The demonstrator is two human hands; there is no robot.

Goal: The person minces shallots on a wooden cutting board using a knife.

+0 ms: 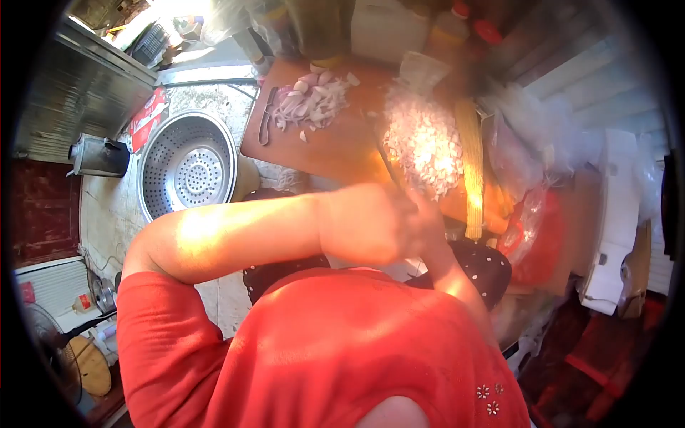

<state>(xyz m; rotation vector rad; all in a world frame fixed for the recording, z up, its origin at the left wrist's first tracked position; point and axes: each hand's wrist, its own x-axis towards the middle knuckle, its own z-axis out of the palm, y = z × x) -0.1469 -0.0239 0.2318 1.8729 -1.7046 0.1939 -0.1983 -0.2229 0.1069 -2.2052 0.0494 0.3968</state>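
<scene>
My left hand [374,225] is closed in a fist at the near end of a knife [389,162], whose thin dark blade points away from me over the board. Touching or overlapping it is my right hand [427,217], its fingers blurred and partly hidden, so their grip is unclear. Just beyond my hands, a large heap of diced onion [424,143] lies in bright light on the brown cutting board [339,153]. Farther left on the board are sliced pinkish onions [310,100], with a metal peeler-like tool [266,118] beside them.
A perforated metal colander [189,167] stands left of the board. Right of the diced heap lies a long yellowish strip [472,171], near clear plastic bags [524,135] and a red bag [539,242]. Containers [389,32] line the back. A white box [614,221] stands far right.
</scene>
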